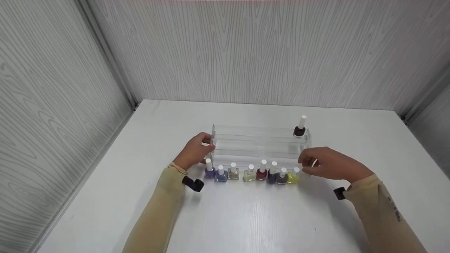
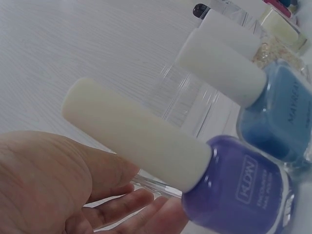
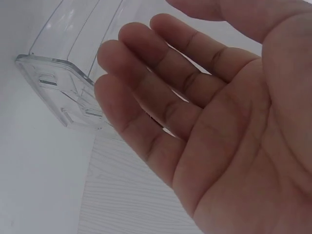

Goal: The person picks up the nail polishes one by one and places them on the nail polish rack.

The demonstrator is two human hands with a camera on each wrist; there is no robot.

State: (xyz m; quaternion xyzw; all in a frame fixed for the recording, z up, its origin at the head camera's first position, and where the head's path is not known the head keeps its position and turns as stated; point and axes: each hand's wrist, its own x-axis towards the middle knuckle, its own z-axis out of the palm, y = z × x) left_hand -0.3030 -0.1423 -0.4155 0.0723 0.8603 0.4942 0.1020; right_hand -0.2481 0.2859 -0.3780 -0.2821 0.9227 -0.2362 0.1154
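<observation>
A clear tiered rack [image 1: 256,144] stands on the table, with one dark red polish bottle [image 1: 299,131] upright on its top tier at the right. My left hand [image 1: 195,150] holds the rack's left end, thumb in front and fingers behind. Close to that hand in the left wrist view is a purple bottle [image 2: 239,187] with a white cap, beside a blue bottle [image 2: 278,114]. My right hand [image 1: 332,164] is by the rack's right end, its fingers loosely bent; the right wrist view shows nothing in the palm and the rack's end panel [image 3: 58,87] beyond the fingertips.
Several white-capped bottles stand in a row along the rack's front, among them a red one [image 1: 261,174] and a yellow one [image 1: 293,177]. The white table [image 1: 225,218] meets a wood-grain back panel [image 1: 246,52], with another panel [image 1: 52,105] on the left.
</observation>
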